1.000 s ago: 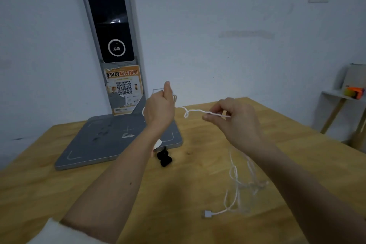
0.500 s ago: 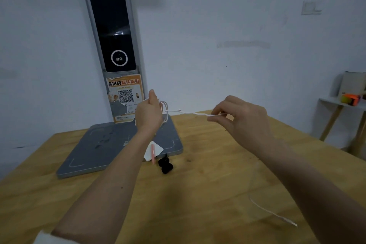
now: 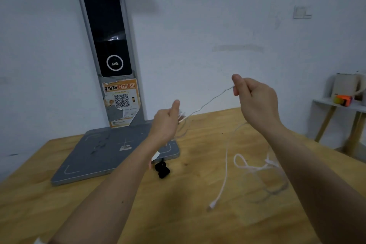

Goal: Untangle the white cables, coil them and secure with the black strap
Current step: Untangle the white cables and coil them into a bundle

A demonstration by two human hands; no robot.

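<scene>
My left hand [image 3: 165, 123] is raised above the table, closed on a small bundle of white cable loops. A thin white cable [image 3: 208, 102] runs taut from it up to my right hand [image 3: 255, 99], which pinches it between thumb and fingers, higher and to the right. From the right hand the cable drops to the table, where loose white cable [image 3: 255, 167] lies in a loop and tangle, with a connector end [image 3: 212, 205] nearer me. The black strap [image 3: 162, 170] lies on the table under my left forearm.
A grey scanner device with a flat base [image 3: 111, 154] and an upright column [image 3: 111, 45] stands at the back left of the wooden table [image 3: 79, 204]. A small side table [image 3: 340, 105] with a kettle and an orange object stands at the far right.
My right hand has risen and moved right, pulling the cable into a slanted taut line. More cable has dropped onto the table at the right. The left hand stayed closed on its loops.
</scene>
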